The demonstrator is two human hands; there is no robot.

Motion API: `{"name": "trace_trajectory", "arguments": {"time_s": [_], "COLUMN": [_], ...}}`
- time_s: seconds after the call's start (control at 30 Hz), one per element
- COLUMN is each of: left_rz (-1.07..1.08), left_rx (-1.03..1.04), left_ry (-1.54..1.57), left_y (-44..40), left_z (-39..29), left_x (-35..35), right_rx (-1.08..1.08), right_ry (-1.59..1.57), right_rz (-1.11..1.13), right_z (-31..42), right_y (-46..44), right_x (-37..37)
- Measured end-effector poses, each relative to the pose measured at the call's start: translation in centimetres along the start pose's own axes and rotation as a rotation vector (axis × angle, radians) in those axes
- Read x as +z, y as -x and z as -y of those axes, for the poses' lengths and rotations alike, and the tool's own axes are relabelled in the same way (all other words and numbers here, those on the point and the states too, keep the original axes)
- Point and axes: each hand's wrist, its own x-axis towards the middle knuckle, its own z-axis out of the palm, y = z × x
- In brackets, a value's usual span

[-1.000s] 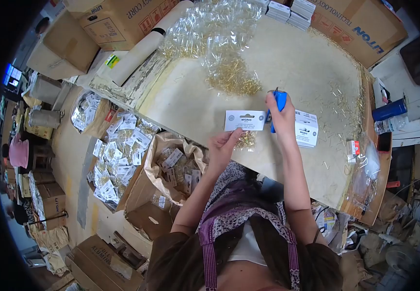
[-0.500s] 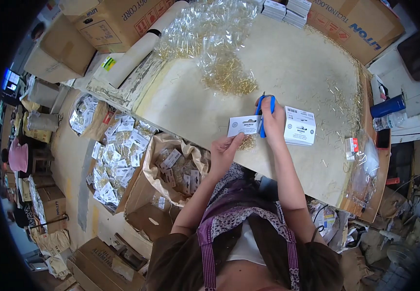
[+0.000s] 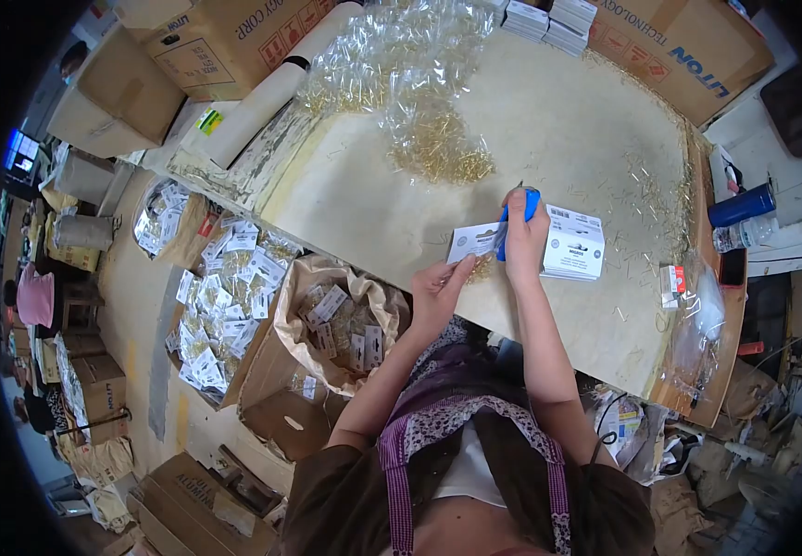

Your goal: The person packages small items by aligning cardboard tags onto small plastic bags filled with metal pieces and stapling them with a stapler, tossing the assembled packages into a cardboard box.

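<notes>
In the head view, my right hand (image 3: 528,243) is closed around a blue hand stapler (image 3: 521,222), its end pointing away from me. My left hand (image 3: 444,287) pinches the lower part of a small clear bag of brass-coloured pins, mostly hidden by the fingers. A white header card (image 3: 473,243) sits at the top of this bag, its right end against the stapler. Right beside my right hand lies a stack of white printed cards (image 3: 572,246) on the table. Further up is a heap of clear bags (image 3: 438,139) with brass-coloured pins inside.
Loose pins lie over the right side of the table (image 3: 595,334). Carded bags fill a box (image 3: 225,306) and a paper-lined carton (image 3: 336,324) at the left below the table. More card stacks (image 3: 549,23), Liton cartons (image 3: 679,56) and a blue bottle (image 3: 741,203) stand around the edges.
Both hands have shifted slightly right with the bag. The stapler has turned, and the header card now tilts up toward the right.
</notes>
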Motion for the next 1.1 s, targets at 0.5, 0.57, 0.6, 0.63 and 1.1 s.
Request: {"name": "trace_trajectory", "arguments": {"time_s": [0.5,0.57,0.6,0.63,1.1], "left_rz": [0.08,0.297,0.46,0.624,-0.333], "left_rx": [0.053,-0.002,-0.105,-0.209,0.256], "left_ry": [0.031,-0.398,-0.484,-0.568,-0.593], "left_y": [-0.3,-1.2,-1.9,-2.5,-13.5], "left_z": [-0.4,-4.1,-4.8,-5.3,1.1], "left_x": [0.2,-3.2,-6.2,-8.5,-3.4], "right_rx": [0.038,-0.089,-0.09,-0.154,-0.139], "right_ry": [-0.314,-0.514,-0.515,-0.36,0.891], "right_rz": [0.099,0.047,0.046,0.049,0.296], "right_z": [3.6,4.7,4.7,4.5,1.2], "right_y": [2.8,2.9,2.8,2.5,-0.4], "right_x": [1.8,1.9,1.3,0.1,-15.3]}}
